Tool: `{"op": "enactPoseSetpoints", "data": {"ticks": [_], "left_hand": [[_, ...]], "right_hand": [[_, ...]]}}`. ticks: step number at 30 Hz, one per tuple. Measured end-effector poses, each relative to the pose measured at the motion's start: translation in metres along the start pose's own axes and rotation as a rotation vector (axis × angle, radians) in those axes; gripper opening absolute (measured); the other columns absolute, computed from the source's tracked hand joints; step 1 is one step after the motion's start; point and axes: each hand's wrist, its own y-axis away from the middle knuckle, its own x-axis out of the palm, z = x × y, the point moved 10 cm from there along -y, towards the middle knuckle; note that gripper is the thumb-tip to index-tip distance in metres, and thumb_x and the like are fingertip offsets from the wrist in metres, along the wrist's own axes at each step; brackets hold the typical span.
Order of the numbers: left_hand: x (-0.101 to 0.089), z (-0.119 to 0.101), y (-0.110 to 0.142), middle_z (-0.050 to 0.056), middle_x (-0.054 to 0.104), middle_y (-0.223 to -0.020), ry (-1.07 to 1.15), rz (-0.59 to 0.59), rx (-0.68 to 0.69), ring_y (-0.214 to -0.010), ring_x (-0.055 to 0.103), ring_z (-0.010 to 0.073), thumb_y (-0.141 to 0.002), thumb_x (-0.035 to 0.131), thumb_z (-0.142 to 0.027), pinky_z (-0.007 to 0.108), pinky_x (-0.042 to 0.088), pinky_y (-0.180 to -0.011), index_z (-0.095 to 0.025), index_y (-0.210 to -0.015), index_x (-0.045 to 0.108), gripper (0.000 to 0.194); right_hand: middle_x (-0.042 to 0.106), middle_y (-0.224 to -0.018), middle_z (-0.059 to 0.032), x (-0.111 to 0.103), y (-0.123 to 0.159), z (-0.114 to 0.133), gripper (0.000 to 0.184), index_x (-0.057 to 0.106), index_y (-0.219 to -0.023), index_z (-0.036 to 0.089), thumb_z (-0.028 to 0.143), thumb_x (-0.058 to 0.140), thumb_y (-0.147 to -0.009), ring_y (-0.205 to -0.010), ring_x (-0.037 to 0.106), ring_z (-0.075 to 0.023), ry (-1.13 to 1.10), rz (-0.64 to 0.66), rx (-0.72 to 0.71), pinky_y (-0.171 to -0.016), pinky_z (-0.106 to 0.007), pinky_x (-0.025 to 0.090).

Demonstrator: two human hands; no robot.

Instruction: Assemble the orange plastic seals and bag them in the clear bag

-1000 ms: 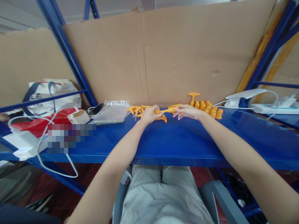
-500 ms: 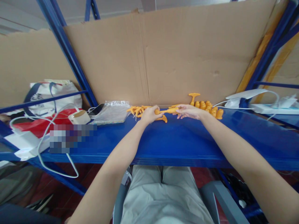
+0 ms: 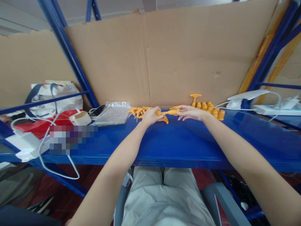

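A slim orange-yellow plastic piece (image 3: 172, 112) with a narrow middle lies level between my two hands. My left hand (image 3: 150, 116) is closed round its left, rounder end. At the other end, the thumb and forefinger of my right hand (image 3: 189, 112) pinch it, with the remaining fingers loosely spread. Under and beside my left hand is a heap of orange-yellow plastic handles (image 3: 136, 111) with thin silvery curls at their edge. One curved handle end (image 3: 166, 120) juts out right of that hand. Past my right hand stand several short orange-yellow plastic pieces (image 3: 209, 107).
A T-shaped orange-yellow piece (image 3: 194, 99) stands upright near the cardboard back wall (image 3: 178, 56). Clear plastic bags (image 3: 113, 113) lie left on the blue shelf (image 3: 178, 141). Cables and a white charger (image 3: 24, 141) sit far left; a power strip (image 3: 275, 109) lies right.
Hardly anything differs. Both hands keep their hold on the plastic piece; the fingers of my right hand have shifted very slightly.
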Motion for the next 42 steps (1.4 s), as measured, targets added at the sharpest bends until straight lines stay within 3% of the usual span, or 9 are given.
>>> {"op": "enactPoseSetpoints", "data": {"ticks": [5, 13, 20, 23, 27, 31, 42], "left_hand": [[0.001, 0.0, 0.0, 0.002, 0.068, -0.072, -0.012, 0.016, -0.014, -0.067, 0.062, 0.0182, -0.079, 0.072, -0.049, 0.025, 0.036, -0.059, -0.02, -0.091, 0.066, 0.032], [-0.001, -0.001, 0.0, 0.001, 0.069, -0.071, -0.014, -0.004, 0.006, -0.067, 0.062, 0.0177, -0.079, 0.072, -0.049, 0.025, 0.038, -0.06, -0.021, -0.092, 0.066, 0.032], [0.001, 0.0, 0.001, 0.003, 0.069, -0.074, -0.023, 0.003, -0.023, -0.071, 0.064, 0.0198, -0.08, 0.073, -0.046, 0.026, 0.04, -0.063, -0.02, -0.092, 0.067, 0.03], [0.001, 0.001, 0.001, 0.002, 0.068, -0.072, 0.006, 0.018, -0.031, -0.07, 0.063, 0.0197, -0.079, 0.074, -0.047, 0.026, 0.039, -0.063, -0.02, -0.092, 0.066, 0.031], [0.001, 0.002, 0.0, 0.001, 0.066, -0.07, 0.022, 0.011, -0.033, -0.066, 0.06, 0.018, -0.078, 0.073, -0.047, 0.025, 0.036, -0.06, -0.02, -0.091, 0.066, 0.03], [0.001, 0.004, 0.0, 0.001, 0.066, -0.069, 0.03, 0.01, -0.048, -0.063, 0.057, 0.0162, -0.078, 0.074, -0.046, 0.025, 0.033, -0.058, -0.019, -0.088, 0.066, 0.029], [0.002, 0.003, 0.0, 0.003, 0.071, -0.076, -0.044, 0.04, -0.052, -0.07, 0.063, 0.0181, -0.081, 0.073, -0.045, 0.025, 0.039, -0.063, -0.018, -0.094, 0.068, 0.03]], "right_hand": [[0.077, -0.086, -0.0095, 0.001, 0.0, 0.004, 0.019, 0.07, -0.092, 0.014, 0.032, 0.074, -0.086, -0.06, 0.066, -0.0113, -0.004, -0.031, -0.041, -0.057, -0.021, 0.053], [0.076, -0.076, -0.0142, 0.0, -0.007, -0.001, 0.033, 0.066, -0.072, 0.013, 0.039, 0.068, -0.091, -0.067, 0.072, -0.0185, -0.085, -0.091, -0.028, -0.058, -0.026, 0.057], [0.075, -0.071, -0.0144, 0.002, -0.007, -0.002, 0.031, 0.068, -0.082, 0.01, 0.039, 0.065, -0.093, -0.066, 0.072, -0.0205, -0.084, -0.118, 0.021, -0.063, -0.031, 0.061], [0.076, -0.075, -0.0141, 0.002, -0.004, -0.002, 0.034, 0.067, -0.081, 0.011, 0.04, 0.06, -0.097, -0.058, 0.069, -0.0163, -0.022, -0.104, 0.032, -0.06, -0.028, 0.057], [0.077, -0.081, -0.0085, 0.004, -0.002, 0.007, 0.023, 0.066, -0.092, 0.014, 0.037, 0.069, -0.091, -0.055, 0.065, -0.0108, 0.068, -0.065, -0.055, -0.053, -0.021, 0.048], [0.076, -0.076, -0.0039, 0.0, -0.002, 0.016, 0.028, 0.06, -0.089, 0.016, 0.034, 0.08, -0.08, -0.053, 0.063, -0.0089, 0.124, -0.107, -0.16, -0.054, -0.02, 0.047], [0.076, -0.077, -0.0105, 0.003, -0.013, 0.005, 0.035, 0.066, -0.084, 0.015, 0.048, 0.076, -0.082, -0.053, 0.065, -0.0147, 0.076, -0.082, -0.173, -0.056, -0.028, 0.053]]}}
